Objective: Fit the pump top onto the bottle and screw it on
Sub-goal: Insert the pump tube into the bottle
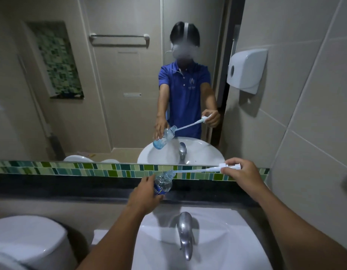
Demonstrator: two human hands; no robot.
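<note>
My left hand (144, 193) grips a clear bottle (163, 183) with a blue label, tilted so its mouth points up and to the right, above the back of the sink. My right hand (239, 175) holds the white pump top (230, 166) out to the right. The pump's long thin white tube (194, 171) runs leftward, and its tip is at the bottle's mouth. The pump's collar is well apart from the bottle neck. The mirror ahead shows the same pose.
A white sink (217, 240) with a metal tap (185, 230) lies below my hands. A dark ledge (71, 188) and a green tile strip (81, 169) run under the mirror. A white toilet (28, 238) sits low left. A paper dispenser (246, 70) hangs on the right wall.
</note>
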